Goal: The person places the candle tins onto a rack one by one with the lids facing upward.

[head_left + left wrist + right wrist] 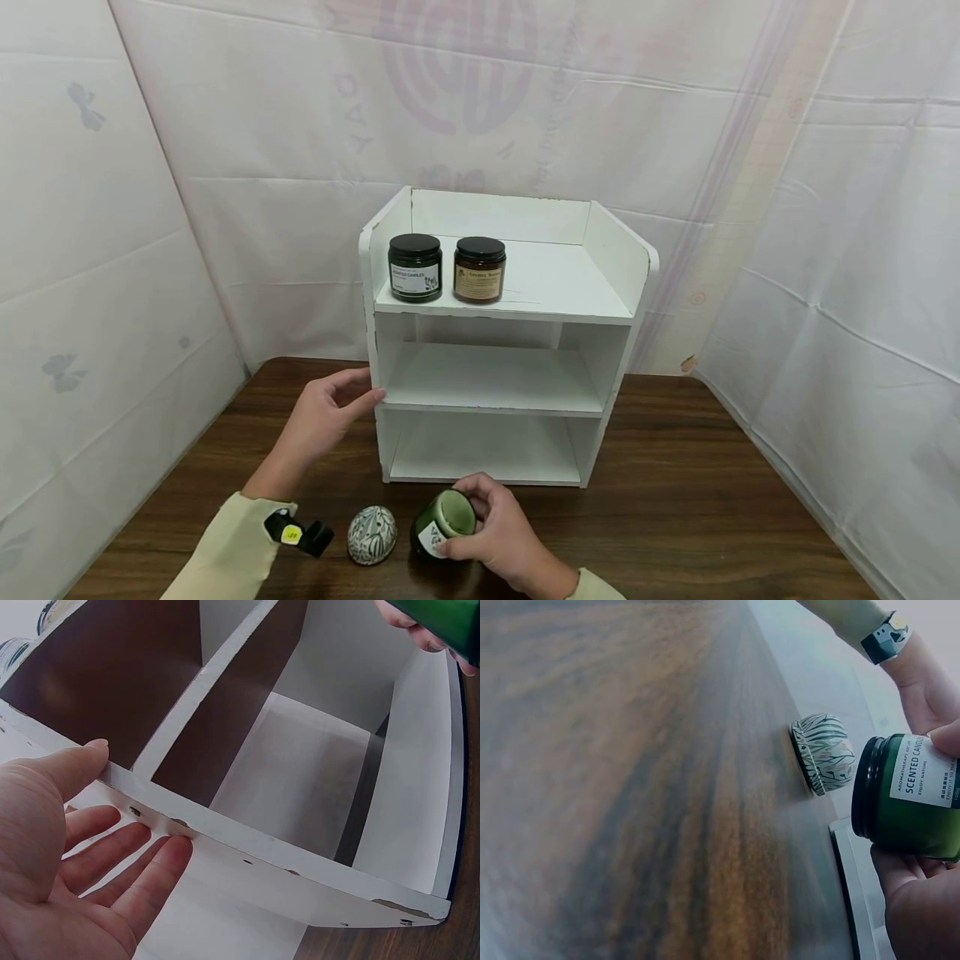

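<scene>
White sheeting (pixel 285 117) round the table (pixel 675 467); I see white shelf (pixel 498 377) at 12 o'clock. Right hand (pixel 504 532) grips green jar (pixel 456 512) at 6, tilted, lid down; left hand (pixel 321 417) holds shelf's side edge at 8. Probably jar pickup; next needs righting it, clear of patterned tin (pixel 372 535) at jar's 9.

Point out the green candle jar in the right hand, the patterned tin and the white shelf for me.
Green candle jar (pixel 913 780): right wrist view, on its label.
Patterned tin (pixel 372 535): head view, middle of its patterned surface.
White shelf (pixel 495 379): head view, on its middle board.
</scene>
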Demonstrator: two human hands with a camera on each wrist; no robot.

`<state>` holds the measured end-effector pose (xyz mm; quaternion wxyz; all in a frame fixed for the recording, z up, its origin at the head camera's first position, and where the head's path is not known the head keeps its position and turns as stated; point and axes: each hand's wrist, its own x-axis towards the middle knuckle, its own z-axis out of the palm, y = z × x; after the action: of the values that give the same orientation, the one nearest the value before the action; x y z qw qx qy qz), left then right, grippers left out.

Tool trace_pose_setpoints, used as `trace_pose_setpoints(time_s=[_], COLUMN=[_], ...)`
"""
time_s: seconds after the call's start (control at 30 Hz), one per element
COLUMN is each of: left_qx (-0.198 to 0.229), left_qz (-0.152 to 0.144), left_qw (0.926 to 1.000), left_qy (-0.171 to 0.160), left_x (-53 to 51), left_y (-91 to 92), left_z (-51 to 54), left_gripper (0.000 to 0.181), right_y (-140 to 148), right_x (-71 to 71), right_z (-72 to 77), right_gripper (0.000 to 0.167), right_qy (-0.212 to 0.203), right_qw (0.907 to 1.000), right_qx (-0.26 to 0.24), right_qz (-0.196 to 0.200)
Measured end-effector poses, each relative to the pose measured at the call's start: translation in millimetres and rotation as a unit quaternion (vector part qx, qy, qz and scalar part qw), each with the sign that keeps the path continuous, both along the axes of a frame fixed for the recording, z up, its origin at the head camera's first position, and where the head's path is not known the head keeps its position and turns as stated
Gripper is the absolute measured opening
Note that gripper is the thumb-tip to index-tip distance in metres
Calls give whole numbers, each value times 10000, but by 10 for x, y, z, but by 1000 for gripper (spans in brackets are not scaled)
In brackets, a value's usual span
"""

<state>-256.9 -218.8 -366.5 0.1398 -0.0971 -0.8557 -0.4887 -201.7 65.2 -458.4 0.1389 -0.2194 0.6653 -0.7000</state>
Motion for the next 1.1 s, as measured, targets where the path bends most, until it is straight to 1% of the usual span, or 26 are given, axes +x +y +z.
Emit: trace_pose_setpoints(time_s=[0.23,0.4,0.63,0.93,1.1], left_qx=[7,-1,13,-46,-46], left_qz=[5,7,-3,-3,-16], left_qw=[10000,10000,10000,10000,10000], left_qy=[-15,-33,8,50,27], left_x=[4,2,-7,-11,-11], left_y=[0,-2,-6,-8,-10], left_z=[6,4,-14,-15,-10], left_gripper=[51,52,50,49,50], right_y=[11,21,32,69,73], right_x=[4,3,-16,-38,-38], right_z=[2,2,32,53,56], right_gripper=[58,58,56,54,54], right_qy=[-47,-6,233,396,366], right_qw=[10000,9999,9996,9990,9991], right_qx=[-6,109,174,210,177], right_qz=[-34,-77,-49,59,87])
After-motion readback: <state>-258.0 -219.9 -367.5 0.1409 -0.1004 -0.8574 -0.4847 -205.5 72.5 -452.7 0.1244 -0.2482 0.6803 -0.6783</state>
